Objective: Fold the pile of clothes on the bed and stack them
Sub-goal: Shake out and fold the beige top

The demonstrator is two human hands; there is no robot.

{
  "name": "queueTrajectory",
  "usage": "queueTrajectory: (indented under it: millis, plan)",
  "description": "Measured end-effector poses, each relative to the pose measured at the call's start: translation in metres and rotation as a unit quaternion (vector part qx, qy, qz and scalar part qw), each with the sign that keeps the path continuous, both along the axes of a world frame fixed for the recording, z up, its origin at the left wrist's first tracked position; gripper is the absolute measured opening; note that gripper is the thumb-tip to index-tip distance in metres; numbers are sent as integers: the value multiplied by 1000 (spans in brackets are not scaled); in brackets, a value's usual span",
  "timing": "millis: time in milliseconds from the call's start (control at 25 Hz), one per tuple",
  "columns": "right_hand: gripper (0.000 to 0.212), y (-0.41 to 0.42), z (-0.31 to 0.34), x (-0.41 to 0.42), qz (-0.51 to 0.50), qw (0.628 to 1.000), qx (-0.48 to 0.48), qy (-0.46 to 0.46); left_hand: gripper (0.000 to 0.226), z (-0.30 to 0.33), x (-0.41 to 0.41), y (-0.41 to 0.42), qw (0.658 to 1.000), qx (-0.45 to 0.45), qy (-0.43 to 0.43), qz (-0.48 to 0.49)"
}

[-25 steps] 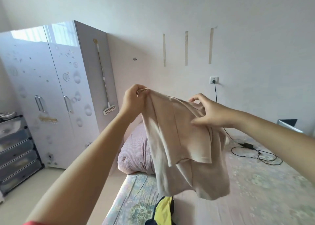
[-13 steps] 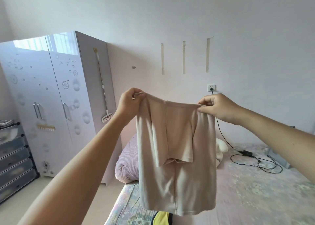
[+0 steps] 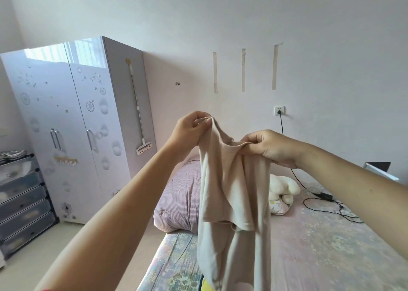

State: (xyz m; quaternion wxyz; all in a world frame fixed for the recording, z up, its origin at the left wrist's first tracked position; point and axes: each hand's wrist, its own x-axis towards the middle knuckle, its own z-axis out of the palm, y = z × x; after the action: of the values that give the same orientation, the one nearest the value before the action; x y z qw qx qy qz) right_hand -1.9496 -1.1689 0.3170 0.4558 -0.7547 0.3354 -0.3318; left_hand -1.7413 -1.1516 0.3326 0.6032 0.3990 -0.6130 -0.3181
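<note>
A beige garment [image 3: 234, 198] hangs in the air in front of me, above the bed [image 3: 309, 246]. My left hand [image 3: 189, 129] pinches its top edge at the upper left corner. My right hand [image 3: 271, 147] grips the top edge on the right, a little lower, with cloth bunched under the fingers. The fabric droops in long folds, one layer ending halfway down. A scrap of yellow clothing [image 3: 206, 285] peeks out beneath it at the bottom edge; the pile itself is hidden.
A striped purple pillow [image 3: 178, 200] and a white plush toy [image 3: 282, 187] lie at the head of the bed. A black charger cable [image 3: 326, 204] trails across the bedspread. A white wardrobe [image 3: 72, 125] and grey drawers [image 3: 22, 202] stand on the left.
My hands have come closer together, the right one dropping lower, so the garment that was stretched flat now sags and bunches between them.
</note>
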Motion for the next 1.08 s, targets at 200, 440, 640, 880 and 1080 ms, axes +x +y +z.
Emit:
queueTrajectory:
  millis: [200,440,640,880,1080]
  plan:
    - [21,6,-12,19,-24,998,2,-65,21,-9,-5,3,999,25,45,-14]
    - [17,5,-16,37,-197,955,-26,-221,16,-33,-17,5,1000,-3,-3,20]
    - [15,8,-13,40,-186,945,-1,-268,28,-46,-16,12,999,-29,-42,-14]
    - [12,5,-8,14,-64,950,80,-296,20,-35,-7,11,998,-10,9,63]
    - [20,-12,19,-42,-139,959,-32,-245,25,-2,40,10,989,31,-34,137]
